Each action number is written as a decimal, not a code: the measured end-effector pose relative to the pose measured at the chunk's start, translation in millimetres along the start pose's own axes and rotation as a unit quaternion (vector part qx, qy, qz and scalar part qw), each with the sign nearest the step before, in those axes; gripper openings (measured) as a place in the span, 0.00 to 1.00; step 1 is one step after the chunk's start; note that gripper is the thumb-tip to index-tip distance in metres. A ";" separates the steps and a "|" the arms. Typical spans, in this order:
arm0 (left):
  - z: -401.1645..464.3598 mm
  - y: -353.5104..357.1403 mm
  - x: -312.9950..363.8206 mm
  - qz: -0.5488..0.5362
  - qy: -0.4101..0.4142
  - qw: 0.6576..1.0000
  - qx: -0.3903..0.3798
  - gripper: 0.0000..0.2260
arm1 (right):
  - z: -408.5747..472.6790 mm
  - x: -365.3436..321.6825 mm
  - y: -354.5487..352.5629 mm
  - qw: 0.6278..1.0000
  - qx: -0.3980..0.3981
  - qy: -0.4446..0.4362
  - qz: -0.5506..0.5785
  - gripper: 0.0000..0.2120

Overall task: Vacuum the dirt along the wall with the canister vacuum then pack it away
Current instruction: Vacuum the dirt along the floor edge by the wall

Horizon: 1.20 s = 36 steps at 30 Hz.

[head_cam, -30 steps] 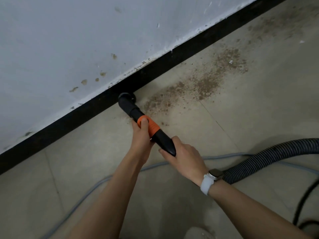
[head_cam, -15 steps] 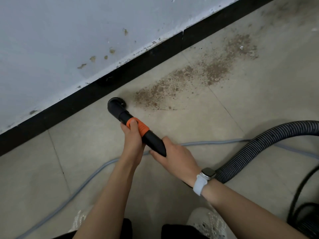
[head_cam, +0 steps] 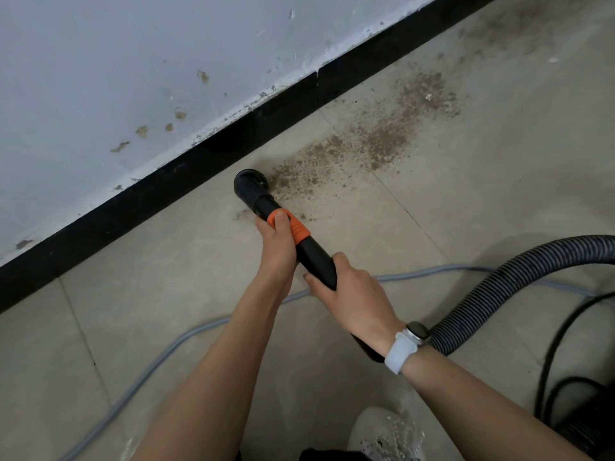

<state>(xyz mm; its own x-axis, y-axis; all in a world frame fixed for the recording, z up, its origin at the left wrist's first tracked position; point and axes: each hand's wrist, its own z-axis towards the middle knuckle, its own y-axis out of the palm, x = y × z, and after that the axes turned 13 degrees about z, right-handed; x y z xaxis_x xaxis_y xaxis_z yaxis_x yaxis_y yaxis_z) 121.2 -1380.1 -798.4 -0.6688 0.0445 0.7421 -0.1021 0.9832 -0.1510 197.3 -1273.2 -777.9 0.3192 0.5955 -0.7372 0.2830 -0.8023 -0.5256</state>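
You are gripping the nozzle (head_cam: 263, 194) with both hands (head_cam: 278, 247) (head_cam: 349, 294); dragging the hose (head_cam: 519, 281) risks scattering the dirt (head_cam: 362, 144).

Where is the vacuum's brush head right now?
In the head view, the brush head sits centre-frame on the floor tile, just off the black baseboard, at the dirt patch's left end.
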 end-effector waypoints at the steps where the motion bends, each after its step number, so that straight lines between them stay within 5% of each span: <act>1: 1.4 4.4 2.1 0.005 0.002 1.000 -0.006 0.21 | 1.4 1.7 -2.4 1.000 0.007 0.002 0.002 0.17; 21: 42.5 94.5 74.5 0.024 -0.018 0.984 -0.177 0.17 | 46.8 9.6 -56.5 0.981 0.172 0.079 0.031 0.19; 36: 47.6 32.3 59.3 0.069 0.027 0.991 -0.110 0.19 | 52.2 -7.7 -19.0 0.991 0.086 0.046 0.097 0.18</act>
<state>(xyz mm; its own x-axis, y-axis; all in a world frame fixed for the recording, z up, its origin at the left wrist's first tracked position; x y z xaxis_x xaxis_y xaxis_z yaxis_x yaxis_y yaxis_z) 43.2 -1354.1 -790.3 -0.6249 0.1840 0.7587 0.1548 0.9817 -0.1106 142.2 -1264.7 -784.4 0.4357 0.4248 -0.7935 0.0533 -0.8922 -0.4484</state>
